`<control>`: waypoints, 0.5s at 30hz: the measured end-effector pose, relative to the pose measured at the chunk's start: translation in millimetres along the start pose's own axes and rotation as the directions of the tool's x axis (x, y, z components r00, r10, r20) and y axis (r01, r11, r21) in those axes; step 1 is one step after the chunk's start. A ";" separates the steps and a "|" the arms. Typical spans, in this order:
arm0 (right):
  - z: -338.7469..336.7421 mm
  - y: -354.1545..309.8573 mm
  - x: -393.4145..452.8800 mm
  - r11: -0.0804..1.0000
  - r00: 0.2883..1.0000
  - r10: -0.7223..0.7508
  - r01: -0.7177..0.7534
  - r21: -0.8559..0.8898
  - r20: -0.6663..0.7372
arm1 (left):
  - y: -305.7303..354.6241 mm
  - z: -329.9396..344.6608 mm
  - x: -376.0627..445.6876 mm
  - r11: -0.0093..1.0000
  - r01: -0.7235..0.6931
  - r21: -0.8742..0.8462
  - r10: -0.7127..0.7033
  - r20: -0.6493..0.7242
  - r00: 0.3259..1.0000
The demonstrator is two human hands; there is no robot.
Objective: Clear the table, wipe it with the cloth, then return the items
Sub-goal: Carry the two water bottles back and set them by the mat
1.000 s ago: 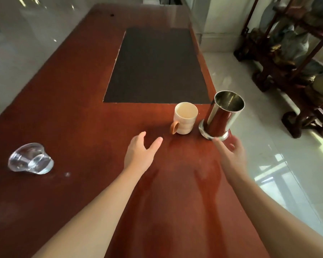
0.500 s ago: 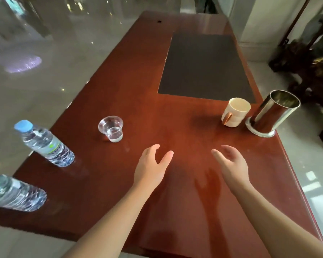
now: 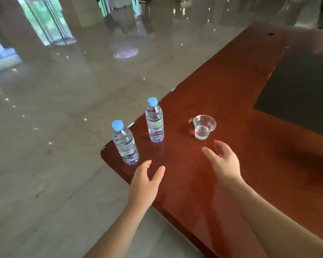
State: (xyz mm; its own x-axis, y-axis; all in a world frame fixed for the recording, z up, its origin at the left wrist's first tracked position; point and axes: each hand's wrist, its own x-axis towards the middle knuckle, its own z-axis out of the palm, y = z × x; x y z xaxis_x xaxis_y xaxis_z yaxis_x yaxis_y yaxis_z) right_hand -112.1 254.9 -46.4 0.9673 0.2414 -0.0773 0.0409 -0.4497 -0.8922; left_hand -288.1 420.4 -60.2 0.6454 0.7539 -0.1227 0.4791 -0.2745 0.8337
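Note:
Two clear water bottles with blue caps stand upright near the left corner of the red-brown table (image 3: 241,101): the near bottle (image 3: 125,143) at the corner, the far bottle (image 3: 154,121) just behind it. A clear plastic cup (image 3: 204,127) holding a little water stands to their right. My left hand (image 3: 145,185) hovers open just below the near bottle, fingers apart and empty. Just below the cup, my right hand (image 3: 223,164) is open too and touches nothing. No cloth is in view.
A dark rectangular mat (image 3: 302,86) lies on the table at the right. The table's rounded corner (image 3: 103,152) and left edge border a glossy tiled floor (image 3: 54,127). Glass doors show at the far top left.
My view has swung left: the mug and steel canister have left the frame, and the bottles and cup now sit in the middle. Both hands moved left toward them, still open.

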 end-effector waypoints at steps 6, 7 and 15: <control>53.2 -36.6 7.2 0.998 0.990 -0.060 0.059 0.015 0.128 | -36.1 -43.4 -1.4 0.992 0.124 -0.008 -0.123 -0.141 0.982; 59.9 -41.1 8.9 0.997 0.987 -0.073 0.071 0.019 0.142 | -39.6 -47.2 -0.6 0.991 0.137 -0.006 -0.136 -0.158 0.978; 96.7 -60.2 30.3 0.993 0.968 -0.120 0.116 0.033 0.220 | -44.5 -52.9 17.1 0.981 0.174 -0.080 -0.188 -0.221 0.957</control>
State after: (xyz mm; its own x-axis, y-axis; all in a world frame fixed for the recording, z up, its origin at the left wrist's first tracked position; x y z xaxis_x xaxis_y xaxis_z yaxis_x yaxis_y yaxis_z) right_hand -109.5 372.5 -38.1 0.8764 0.4771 -0.0657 0.1442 -0.3901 -0.9094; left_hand -329.9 477.0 -70.9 0.3965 0.9048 -0.1551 0.5349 -0.0904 0.8401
